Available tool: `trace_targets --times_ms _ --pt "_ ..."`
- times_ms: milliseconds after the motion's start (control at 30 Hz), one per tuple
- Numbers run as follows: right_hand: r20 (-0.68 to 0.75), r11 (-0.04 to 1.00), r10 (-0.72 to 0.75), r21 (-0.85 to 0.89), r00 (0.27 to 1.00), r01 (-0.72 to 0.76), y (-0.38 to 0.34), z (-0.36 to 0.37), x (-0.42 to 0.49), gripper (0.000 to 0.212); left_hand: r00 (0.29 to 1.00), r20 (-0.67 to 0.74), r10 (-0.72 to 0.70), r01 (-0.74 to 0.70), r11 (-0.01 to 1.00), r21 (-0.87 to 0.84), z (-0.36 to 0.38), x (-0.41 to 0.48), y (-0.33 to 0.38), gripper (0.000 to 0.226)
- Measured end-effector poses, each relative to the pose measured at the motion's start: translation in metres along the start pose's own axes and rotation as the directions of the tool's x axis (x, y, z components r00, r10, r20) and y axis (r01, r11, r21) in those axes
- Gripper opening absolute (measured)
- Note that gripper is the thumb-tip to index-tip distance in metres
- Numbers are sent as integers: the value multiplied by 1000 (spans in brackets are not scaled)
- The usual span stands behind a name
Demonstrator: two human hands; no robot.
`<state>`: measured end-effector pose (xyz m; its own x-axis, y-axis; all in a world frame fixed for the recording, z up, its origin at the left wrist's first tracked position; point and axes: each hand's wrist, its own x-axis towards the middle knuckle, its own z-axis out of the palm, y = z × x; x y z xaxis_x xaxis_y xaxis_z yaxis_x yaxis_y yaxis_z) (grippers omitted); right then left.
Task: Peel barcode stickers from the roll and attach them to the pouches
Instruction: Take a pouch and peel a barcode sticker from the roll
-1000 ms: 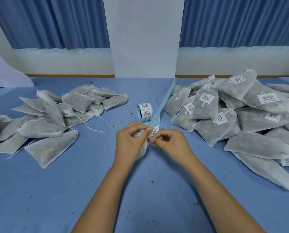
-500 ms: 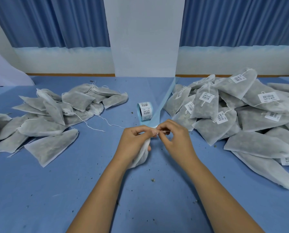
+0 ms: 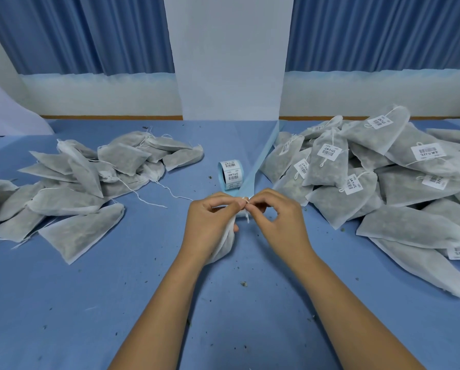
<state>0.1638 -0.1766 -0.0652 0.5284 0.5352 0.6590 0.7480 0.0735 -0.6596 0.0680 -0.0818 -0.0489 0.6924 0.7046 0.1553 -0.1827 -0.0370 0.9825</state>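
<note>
Fingers (image 3: pixel 232 207) of both hands meet at one spot: the left hand (image 3: pixel 210 225) curls round a white pouch (image 3: pixel 225 243) while the right hand (image 3: pixel 281 222) pinches its drawstring (image 3: pixel 247 217), probably to fold a sticker round it, though the sticker itself is hidden. Beneath them lies the blue tabletop (image 3: pixel 90 316). Right of the fingers sits the big labelled heap (image 3: pixel 397 188), kept apart from the unlabelled heap (image 3: pixel 90 182) on the left. Just beyond the fingers stands the sticker roll (image 3: pixel 230 174), within easy reach, its spent backing strip (image 3: pixel 262 158) trailing away
</note>
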Motion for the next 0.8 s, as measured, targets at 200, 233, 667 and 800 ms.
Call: trace_targets --times_ms 200,233,667,800 --pt "-30 979 166 128 986 -161 3 -6 4 13 1000 -1 -20 20 994 106 -4 3 -4 11" --pt "-56 965 211 170 976 -199 4 -10 5 14 998 9 -55 53 992 117 -7 4 -4 12" --pt "-230 837 506 363 832 -409 17 -32 17 23 907 401 -126 -56 910 412 -37 11 -12 19" --pt "-255 892 403 324 879 -315 7 -24 13 25 955 277 -104 -61 846 529 -35 15 -18 9"
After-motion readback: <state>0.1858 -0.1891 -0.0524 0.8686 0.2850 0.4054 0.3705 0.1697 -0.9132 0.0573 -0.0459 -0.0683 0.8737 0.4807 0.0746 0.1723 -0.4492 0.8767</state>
